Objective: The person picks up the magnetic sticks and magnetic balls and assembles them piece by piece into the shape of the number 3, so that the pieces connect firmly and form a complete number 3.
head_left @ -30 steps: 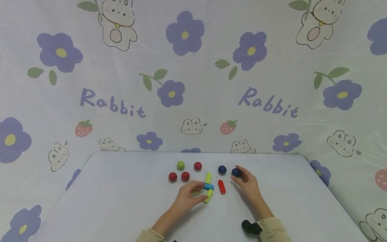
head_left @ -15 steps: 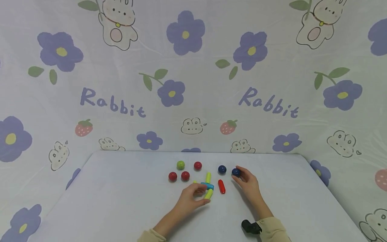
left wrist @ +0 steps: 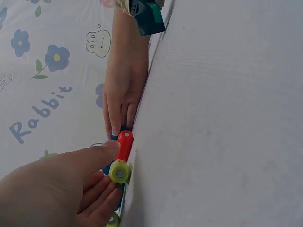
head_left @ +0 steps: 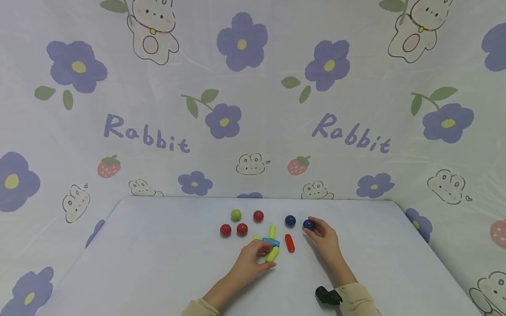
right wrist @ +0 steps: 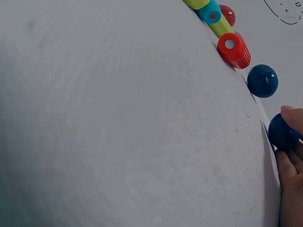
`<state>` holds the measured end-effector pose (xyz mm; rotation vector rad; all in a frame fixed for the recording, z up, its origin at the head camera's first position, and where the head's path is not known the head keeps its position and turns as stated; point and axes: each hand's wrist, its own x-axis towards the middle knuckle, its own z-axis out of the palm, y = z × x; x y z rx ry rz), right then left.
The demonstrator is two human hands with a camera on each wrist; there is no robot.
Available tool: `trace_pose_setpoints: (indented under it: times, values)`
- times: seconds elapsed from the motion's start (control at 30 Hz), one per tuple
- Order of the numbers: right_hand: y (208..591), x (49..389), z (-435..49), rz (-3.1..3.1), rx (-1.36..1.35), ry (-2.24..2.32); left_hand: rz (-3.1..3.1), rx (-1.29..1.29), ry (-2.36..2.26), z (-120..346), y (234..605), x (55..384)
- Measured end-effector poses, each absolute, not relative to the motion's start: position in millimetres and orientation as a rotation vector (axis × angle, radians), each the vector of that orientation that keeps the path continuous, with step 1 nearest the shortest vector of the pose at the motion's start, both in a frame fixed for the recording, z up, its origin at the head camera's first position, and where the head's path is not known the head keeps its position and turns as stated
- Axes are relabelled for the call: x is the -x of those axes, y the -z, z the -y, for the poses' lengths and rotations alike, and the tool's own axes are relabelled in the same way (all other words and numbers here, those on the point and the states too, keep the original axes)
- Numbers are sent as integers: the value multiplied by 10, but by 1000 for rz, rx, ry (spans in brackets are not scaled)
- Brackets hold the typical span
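Observation:
In the head view my left hand reaches round the near yellow-green building rod, thumb by its near end and fingers by the blue rod. The left wrist view shows a round metal disc in that rod's end, with a gap between it and the thumb. Another yellow-green rod lies beyond the blue one. A bit of yellow-green peeks out behind my left fingers. My right hand pinches a dark blue ball on the table between thumb and fingers.
Right of the rods lies a red rod. A second dark blue ball stands left of the gripped one. Farther left are a green ball and three red balls. A patterned cloth hangs behind the white table.
My left hand has shifted slightly right and nearer, its thumb coming off the near yellow-green rod, so more of that rod shows. The right hand stays on the blue ball.

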<state>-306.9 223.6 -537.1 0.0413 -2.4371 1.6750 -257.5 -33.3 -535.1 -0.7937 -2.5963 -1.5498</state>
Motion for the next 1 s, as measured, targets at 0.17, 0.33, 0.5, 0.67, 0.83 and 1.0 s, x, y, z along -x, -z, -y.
trace_pose_setpoints:
  times: [0.17, 0.33, 0.5, 0.67, 0.83, 1.0]
  values:
    - [5379, 3065, -2235, 2439, -37, -1658, 2637, 780, 1503, 335, 5337, 2575]
    - [5395, 3074, -2232, 2420, -25, -1660, 2665, 744, 1488, 339, 5319, 2574]
    - [5402, 3083, -2237, 2422, -19, -1660, 2674, 742, 1474, 339, 5329, 2579]
    - [5404, 3086, -2239, 2430, -13, -1657, 2691, 746, 1463, 342, 5334, 2574]
    - [5410, 3089, -2247, 2432, -8, -1669, 2724, 725, 1455, 347, 5319, 2567]
    - [5430, 3098, -2250, 2439, -5, -1670, 2717, 730, 1439, 347, 5315, 2561]
